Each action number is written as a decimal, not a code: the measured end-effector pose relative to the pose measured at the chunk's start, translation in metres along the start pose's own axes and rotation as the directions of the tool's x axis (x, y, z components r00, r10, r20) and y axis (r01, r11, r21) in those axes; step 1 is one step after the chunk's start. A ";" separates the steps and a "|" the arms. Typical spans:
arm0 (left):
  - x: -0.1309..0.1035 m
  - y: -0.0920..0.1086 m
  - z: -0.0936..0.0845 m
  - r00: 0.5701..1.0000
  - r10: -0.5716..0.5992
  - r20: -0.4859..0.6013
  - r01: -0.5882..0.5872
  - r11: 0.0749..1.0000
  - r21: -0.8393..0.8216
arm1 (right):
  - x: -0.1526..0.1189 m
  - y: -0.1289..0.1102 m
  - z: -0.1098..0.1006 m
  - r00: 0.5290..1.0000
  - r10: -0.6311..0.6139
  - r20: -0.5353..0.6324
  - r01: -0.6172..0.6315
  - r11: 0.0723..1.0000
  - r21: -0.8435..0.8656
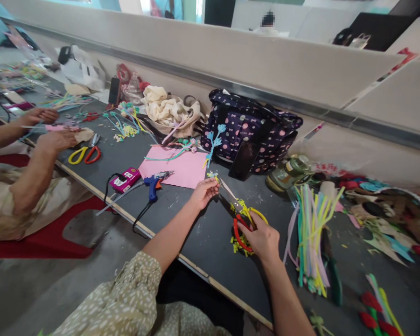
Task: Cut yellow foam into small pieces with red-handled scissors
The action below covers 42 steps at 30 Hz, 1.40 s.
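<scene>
My left hand (205, 193) is in a pinch over the dark table, its fingers closed; what they hold, if anything, is too small to make out. Just beyond its fingertips shows a cluster of small yellow and bluish bits (213, 175). Scissors (244, 215) with one red and one yellow handle are in my right hand (264, 237), fingers through the loops. Their blades are parted and point towards my left hand. Beneath the scissors lies a pile of short yellow-green pieces (238, 246). A light blue fuzzy stem with branching tips (215, 142) leans against a patterned bag.
A blue glue gun (152, 186) and a magenta power strip (126, 180) lie left, near pink paper (185, 170). The polka-dot bag (255, 123), a jar (287, 172) and fuzzy stems (313, 238) stand around. At left, a co-worker's hands (56, 140) work near other scissors (87, 151).
</scene>
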<state>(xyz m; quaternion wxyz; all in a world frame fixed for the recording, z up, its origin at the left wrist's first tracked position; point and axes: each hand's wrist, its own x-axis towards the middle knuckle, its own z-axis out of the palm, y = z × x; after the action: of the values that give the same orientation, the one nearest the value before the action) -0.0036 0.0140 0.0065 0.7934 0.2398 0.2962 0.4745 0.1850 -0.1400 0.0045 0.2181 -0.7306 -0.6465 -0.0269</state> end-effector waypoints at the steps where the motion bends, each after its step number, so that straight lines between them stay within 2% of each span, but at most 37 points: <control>1: 0.000 0.000 0.000 1.000 0.010 -0.008 -0.010 1.000 0.017 | 0.000 0.000 0.000 1.000 -0.003 0.001 0.003 1.000 -0.008; 10: -0.001 0.002 0.003 0.997 0.076 -0.025 -0.072 0.986 0.152 | 0.002 -0.004 -0.005 1.000 -0.024 0.003 0.024 0.999 -0.032; 17: -0.001 0.001 0.004 0.997 0.066 -0.046 -0.058 0.985 0.165 | 0.002 -0.003 -0.002 0.999 -0.011 -0.030 0.010 1.000 -0.009; 25: -0.002 -0.001 0.004 0.996 0.083 -0.024 -0.077 0.977 0.201 | 0.001 -0.004 -0.001 0.999 -0.045 -0.019 0.045 0.999 -0.004; 42: -0.004 0.000 0.006 0.997 0.074 -0.012 -0.069 0.970 0.235 | 0.002 -0.005 -0.005 1.000 -0.025 0.015 0.025 1.000 0.013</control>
<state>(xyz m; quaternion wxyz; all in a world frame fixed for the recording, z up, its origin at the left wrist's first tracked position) -0.0007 0.0096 0.0116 0.7390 0.3371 0.3496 0.4669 0.1814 -0.1395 0.0109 0.2173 -0.7212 -0.6575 -0.0200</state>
